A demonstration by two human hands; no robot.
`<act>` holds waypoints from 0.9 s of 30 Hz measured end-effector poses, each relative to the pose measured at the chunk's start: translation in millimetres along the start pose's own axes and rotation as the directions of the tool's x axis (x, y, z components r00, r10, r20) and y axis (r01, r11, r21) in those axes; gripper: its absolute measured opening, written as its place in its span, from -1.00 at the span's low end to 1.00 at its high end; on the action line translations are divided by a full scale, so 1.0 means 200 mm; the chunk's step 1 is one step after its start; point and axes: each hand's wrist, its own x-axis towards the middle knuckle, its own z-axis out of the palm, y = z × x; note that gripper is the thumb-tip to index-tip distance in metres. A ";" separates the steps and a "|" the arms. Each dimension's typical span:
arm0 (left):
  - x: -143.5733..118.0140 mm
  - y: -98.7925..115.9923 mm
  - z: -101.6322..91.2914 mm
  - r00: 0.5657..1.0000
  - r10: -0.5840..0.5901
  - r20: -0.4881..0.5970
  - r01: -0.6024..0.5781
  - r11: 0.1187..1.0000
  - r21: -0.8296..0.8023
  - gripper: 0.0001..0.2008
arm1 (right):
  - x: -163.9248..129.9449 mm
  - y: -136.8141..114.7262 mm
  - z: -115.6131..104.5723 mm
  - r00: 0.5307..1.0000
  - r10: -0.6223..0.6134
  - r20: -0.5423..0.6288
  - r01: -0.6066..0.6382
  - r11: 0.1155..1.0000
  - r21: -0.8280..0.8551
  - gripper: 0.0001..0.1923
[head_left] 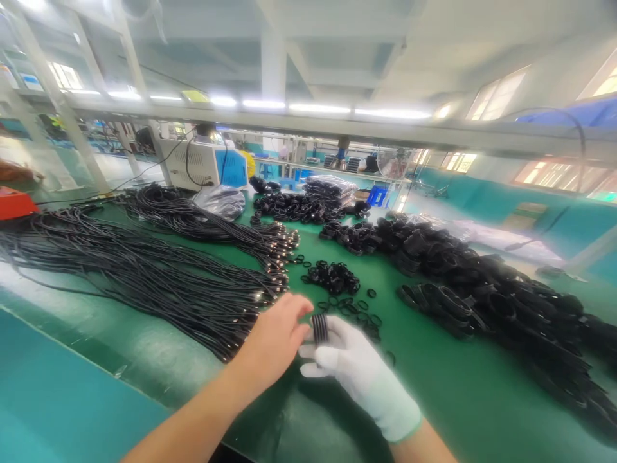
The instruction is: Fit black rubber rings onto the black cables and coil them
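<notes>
My right hand [354, 370], in a white glove, carries a stack of small black rubber rings [319, 328] around its fingers, low over the green table [434, 399]. My bare left hand [277, 337] reaches in from the left with its fingertips touching that ring stack. Just beyond both hands lie loose black rings [349, 308] and a small heap of them [331, 276]. To the left, long black cables with metal plug ends [193, 283] spread across the table, their tips close to my left hand.
Coiled black cable bundles [482, 283] pile along the right side and back [299, 207]. A white and blue machine [205, 164] stands at the back left, with a plastic bag [220, 200] before it. A red object [14, 202] sits at the far left edge.
</notes>
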 end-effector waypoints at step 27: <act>0.15 -0.13 -0.11 0.906 0.168 0.389 0.051 0.868 -0.494 -0.66 | 0.00 0.02 0.03 0.969 0.150 0.198 -0.205 0.931 0.302 -0.47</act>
